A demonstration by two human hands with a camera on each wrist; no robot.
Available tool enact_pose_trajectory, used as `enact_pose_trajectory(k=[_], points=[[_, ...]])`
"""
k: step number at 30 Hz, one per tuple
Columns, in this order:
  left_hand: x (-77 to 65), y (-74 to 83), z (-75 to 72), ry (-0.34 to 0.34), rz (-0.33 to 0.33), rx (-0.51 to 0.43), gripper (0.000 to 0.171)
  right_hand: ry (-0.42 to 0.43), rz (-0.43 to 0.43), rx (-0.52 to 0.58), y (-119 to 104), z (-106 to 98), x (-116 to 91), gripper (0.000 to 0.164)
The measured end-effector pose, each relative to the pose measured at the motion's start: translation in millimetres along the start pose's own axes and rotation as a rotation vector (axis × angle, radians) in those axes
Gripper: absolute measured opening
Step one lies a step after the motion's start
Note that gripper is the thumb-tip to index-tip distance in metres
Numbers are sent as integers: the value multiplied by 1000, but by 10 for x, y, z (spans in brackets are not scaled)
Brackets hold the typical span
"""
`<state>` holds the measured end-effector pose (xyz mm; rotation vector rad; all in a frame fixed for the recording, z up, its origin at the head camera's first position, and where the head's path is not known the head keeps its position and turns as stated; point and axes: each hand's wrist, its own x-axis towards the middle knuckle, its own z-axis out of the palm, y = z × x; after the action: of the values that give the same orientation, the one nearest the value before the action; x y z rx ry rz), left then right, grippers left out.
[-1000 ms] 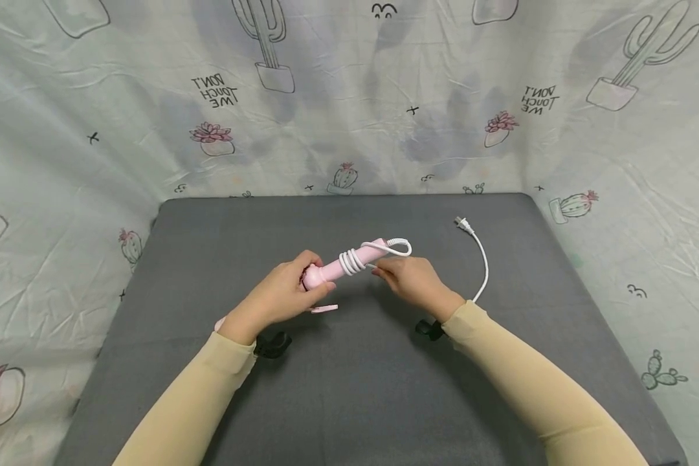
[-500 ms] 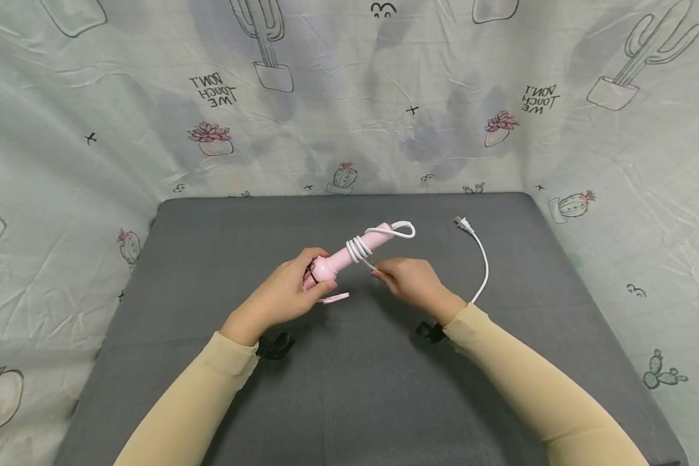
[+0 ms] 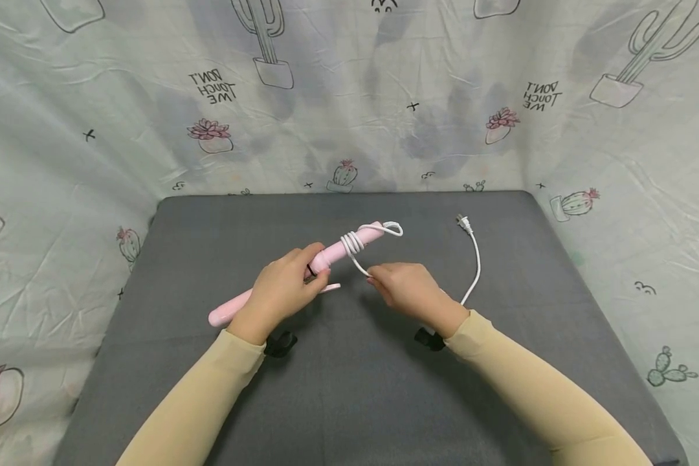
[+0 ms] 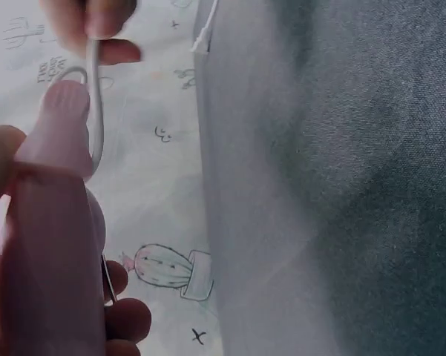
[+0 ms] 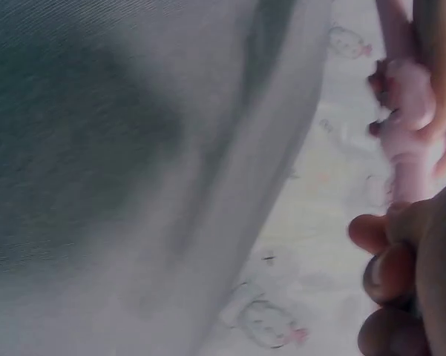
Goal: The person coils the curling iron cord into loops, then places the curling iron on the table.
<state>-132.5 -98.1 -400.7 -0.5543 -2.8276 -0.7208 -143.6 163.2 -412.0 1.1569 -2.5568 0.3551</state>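
Observation:
A pink curling iron (image 3: 334, 252) slants across the middle of the head view, its handle up to the right. My left hand (image 3: 285, 285) grips it around the middle, and its barrel (image 3: 230, 310) sticks out past the wrist. White cord (image 3: 352, 243) is coiled around the handle, with a small loop at the handle's end. My right hand (image 3: 408, 291) pinches the cord a short way below the coils. In the left wrist view the curling iron (image 4: 52, 259) is close up. The right wrist view has the curling iron (image 5: 412, 104) beyond my curled right fingers.
The cord's two-prong plug (image 3: 464, 223) lies at the back right of the grey table (image 3: 338, 401), its tail running under my right wrist. A cactus-print cloth (image 3: 349, 97) hangs behind and at both sides. Black wrist straps (image 3: 281, 344) show below the sleeves.
The handle has swung up and then back left in my left hand, and the barrel now shows behind my wrist. The cord between coils and right hand is longer. The plug has shifted slightly.

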Motion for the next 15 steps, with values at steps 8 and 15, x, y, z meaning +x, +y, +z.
enact_pose_trajectory(k=[8,15], points=[[17,-11,4,-41,7,31,39,19,-48,-18,-228,-328,117,11],[-69,7,33,-127,126,7,35,65,-160,-36,-119,-650,314,19]])
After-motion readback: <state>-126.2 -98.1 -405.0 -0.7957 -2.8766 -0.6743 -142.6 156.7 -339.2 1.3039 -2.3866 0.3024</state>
